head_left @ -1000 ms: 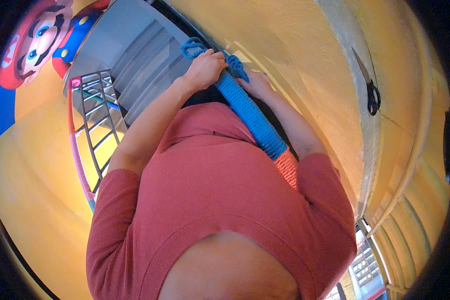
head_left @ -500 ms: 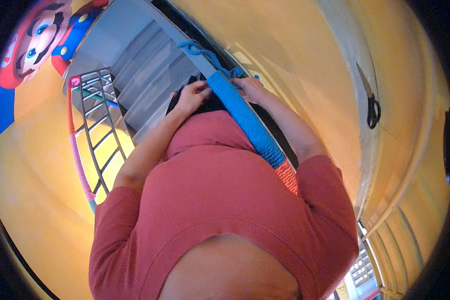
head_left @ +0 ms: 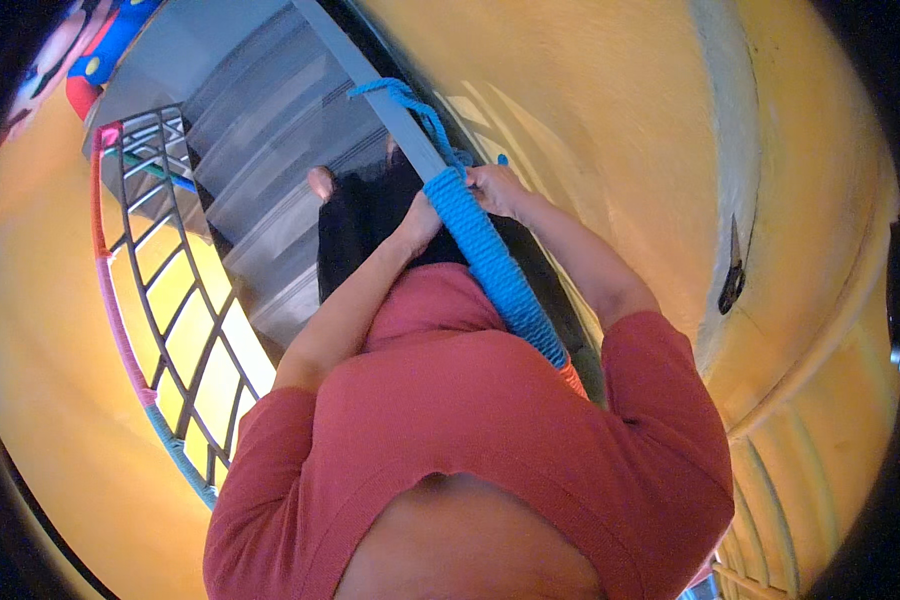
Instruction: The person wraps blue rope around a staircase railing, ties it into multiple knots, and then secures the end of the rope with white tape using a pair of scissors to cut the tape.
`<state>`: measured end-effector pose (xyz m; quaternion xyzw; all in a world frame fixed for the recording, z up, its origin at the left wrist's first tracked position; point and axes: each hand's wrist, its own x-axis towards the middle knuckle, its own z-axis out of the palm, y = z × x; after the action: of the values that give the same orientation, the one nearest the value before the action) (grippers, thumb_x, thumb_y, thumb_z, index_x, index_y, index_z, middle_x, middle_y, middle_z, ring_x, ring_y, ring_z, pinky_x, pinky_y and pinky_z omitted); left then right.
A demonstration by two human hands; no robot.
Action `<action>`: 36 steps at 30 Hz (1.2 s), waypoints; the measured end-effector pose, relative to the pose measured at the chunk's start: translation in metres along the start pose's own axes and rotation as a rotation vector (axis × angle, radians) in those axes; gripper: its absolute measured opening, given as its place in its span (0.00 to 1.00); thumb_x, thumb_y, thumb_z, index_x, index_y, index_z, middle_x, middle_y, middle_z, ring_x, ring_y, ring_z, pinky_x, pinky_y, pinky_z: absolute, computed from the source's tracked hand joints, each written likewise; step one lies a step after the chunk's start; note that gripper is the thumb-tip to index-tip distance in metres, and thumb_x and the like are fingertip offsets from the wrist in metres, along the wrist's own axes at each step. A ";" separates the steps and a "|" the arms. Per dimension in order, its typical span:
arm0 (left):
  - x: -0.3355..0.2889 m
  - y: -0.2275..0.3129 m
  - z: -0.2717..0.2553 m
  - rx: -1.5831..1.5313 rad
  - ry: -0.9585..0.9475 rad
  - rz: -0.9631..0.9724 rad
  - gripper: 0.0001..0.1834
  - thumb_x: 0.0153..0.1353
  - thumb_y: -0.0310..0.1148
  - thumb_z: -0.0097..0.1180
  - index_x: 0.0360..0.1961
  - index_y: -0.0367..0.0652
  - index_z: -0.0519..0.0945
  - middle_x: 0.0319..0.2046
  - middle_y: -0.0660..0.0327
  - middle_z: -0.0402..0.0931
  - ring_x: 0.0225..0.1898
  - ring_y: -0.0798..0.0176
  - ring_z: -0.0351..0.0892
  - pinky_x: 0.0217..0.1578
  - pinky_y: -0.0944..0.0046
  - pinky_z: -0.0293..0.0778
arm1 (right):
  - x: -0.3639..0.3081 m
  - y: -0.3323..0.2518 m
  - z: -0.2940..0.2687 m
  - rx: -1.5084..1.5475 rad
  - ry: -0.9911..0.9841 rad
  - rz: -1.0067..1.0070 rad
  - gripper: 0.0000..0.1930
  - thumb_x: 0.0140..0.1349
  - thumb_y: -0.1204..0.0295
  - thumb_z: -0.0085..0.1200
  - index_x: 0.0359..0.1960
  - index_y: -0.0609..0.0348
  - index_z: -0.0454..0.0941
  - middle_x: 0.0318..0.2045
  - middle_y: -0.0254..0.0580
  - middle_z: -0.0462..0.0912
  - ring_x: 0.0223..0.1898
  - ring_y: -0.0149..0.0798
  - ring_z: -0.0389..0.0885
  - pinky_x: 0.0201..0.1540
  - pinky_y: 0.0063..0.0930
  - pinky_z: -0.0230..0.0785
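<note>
A grey handrail (head_left: 411, 136) runs diagonally beside me, its nearer stretch tightly wound with blue rope (head_left: 497, 268). A loose blue rope tail (head_left: 403, 91) lies over the bare metal above the winding. My left hand (head_left: 422, 224) is closed against the left side of the wrapped rail; its fingertips are hidden by the rail. On the other side, my right hand (head_left: 497, 190) pinches the blue rope by the upper end of the winding. A bit of blue shows just past its knuckles. Lower down, an orange-red winding (head_left: 572, 378) follows the blue.
Grey stairs (head_left: 270, 150) descend ahead, left of the rail. Another railing (head_left: 160, 270), wrapped in several colours, stands at left. Black-handled scissors (head_left: 732, 285) rest on a ledge along the yellow wall (head_left: 610, 110) at right. A painted cartoon figure (head_left: 115, 45) is at upper left.
My left hand has moved right and down, onto the wrapped rail. My right hand stays by the top of the winding. The view has shifted, and bare feet now show on the stairs.
</note>
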<state>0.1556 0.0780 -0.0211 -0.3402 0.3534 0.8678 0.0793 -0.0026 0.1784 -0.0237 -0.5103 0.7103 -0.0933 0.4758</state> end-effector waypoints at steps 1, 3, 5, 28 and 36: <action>0.000 -0.007 -0.001 0.015 0.004 0.039 0.12 0.63 0.28 0.51 0.48 0.42 0.77 0.42 0.62 0.75 0.45 0.64 0.74 0.50 0.62 0.69 | -0.001 0.016 0.018 0.197 0.066 -0.017 0.14 0.57 0.61 0.52 0.44 0.48 0.75 0.29 0.55 0.80 0.33 0.55 0.79 0.34 0.46 0.71; -0.002 -0.009 -0.008 0.234 0.051 0.164 0.12 0.63 0.28 0.51 0.47 0.42 0.77 0.47 0.58 0.72 0.50 0.61 0.71 0.54 0.60 0.66 | 0.000 0.049 0.058 0.481 0.153 -0.032 0.14 0.58 0.61 0.52 0.44 0.51 0.75 0.32 0.53 0.80 0.35 0.51 0.80 0.37 0.42 0.72; -0.010 -0.002 -0.023 0.656 0.130 0.321 0.13 0.62 0.28 0.52 0.47 0.41 0.77 0.54 0.54 0.68 0.56 0.57 0.67 0.58 0.58 0.62 | -0.010 0.031 0.040 0.548 0.157 -0.005 0.14 0.60 0.61 0.52 0.44 0.54 0.75 0.35 0.50 0.81 0.38 0.46 0.80 0.40 0.39 0.71; -0.038 0.016 -0.068 -0.823 -0.142 -0.235 0.21 0.67 0.52 0.42 0.37 0.45 0.73 0.35 0.60 0.77 0.41 0.58 0.76 0.46 0.55 0.71 | 0.010 -0.029 0.027 2.068 -0.279 0.505 0.39 0.55 0.33 0.44 0.46 0.61 0.75 0.31 0.41 0.75 0.36 0.46 0.74 0.45 0.61 0.68; -0.016 0.012 -0.076 -1.048 -0.159 -0.136 0.21 0.67 0.49 0.44 0.31 0.41 0.74 0.30 0.58 0.76 0.39 0.57 0.76 0.47 0.54 0.71 | 0.001 -0.078 -0.014 1.760 -0.063 0.598 0.27 0.65 0.46 0.42 0.44 0.61 0.76 0.34 0.47 0.80 0.28 0.38 0.80 0.28 0.35 0.77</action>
<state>0.2041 0.0197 -0.0433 -0.2896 -0.1572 0.9440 -0.0188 0.0358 0.1366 0.0316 0.2363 0.4727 -0.4578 0.7149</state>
